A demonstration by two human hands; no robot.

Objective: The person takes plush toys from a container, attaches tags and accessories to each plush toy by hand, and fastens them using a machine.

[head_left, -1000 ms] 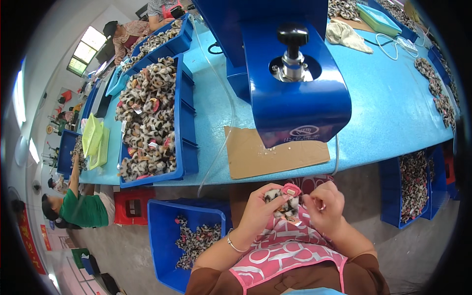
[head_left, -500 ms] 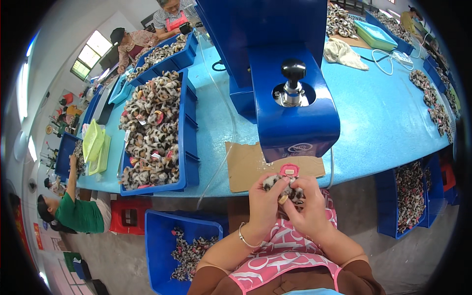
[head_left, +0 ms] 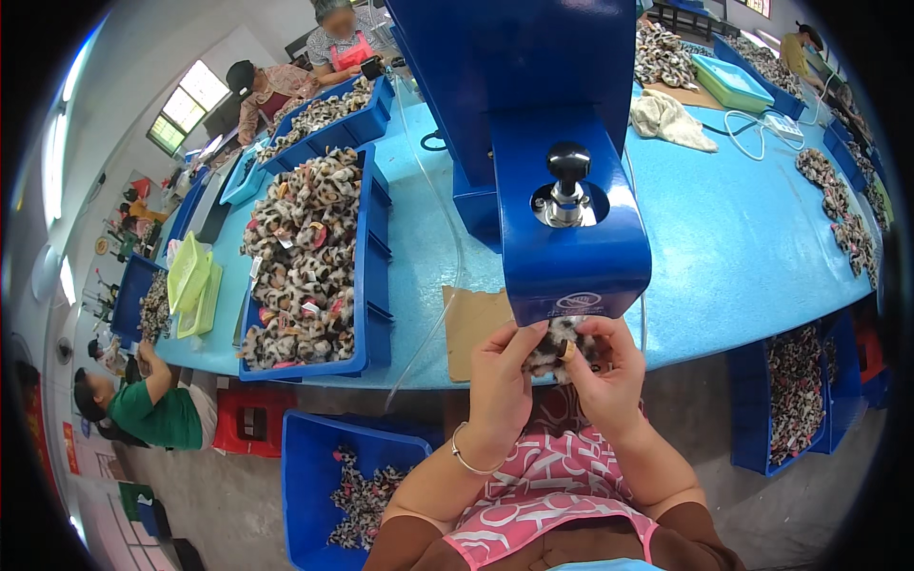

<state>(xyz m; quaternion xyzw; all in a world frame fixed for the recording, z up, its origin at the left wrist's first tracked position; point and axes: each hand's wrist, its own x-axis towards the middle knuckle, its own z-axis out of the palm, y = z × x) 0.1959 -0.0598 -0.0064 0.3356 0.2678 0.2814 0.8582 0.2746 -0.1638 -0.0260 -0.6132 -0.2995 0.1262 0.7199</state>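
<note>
A small plush toy in spotted black, brown and white fur (head_left: 550, 356) is gripped between my two hands, right under the front of a blue bench machine (head_left: 575, 255) with a black knob on top. My left hand (head_left: 505, 374) pinches its left side, fingertips close to the machine's lower edge. With thumb and fingers, my right hand (head_left: 609, 371) grips the other side, beside a small tan patch on the toy. The toy's far end is hidden beneath the machine head. A piece of brown cardboard (head_left: 466, 333) lies on the table by my left hand.
A blue crate (head_left: 373, 257) heaped with similar plush pieces stands left on the blue table (head_left: 709, 257). Below the table edge is another blue bin (head_left: 309, 476). A crumpled cloth (head_left: 671, 119) lies at the back right. Other people work at the left and far sides.
Both hands have moved forward, bringing the plush toy from the table's front edge to under the machine head. The pink piece at its far end has gone out of sight.
</note>
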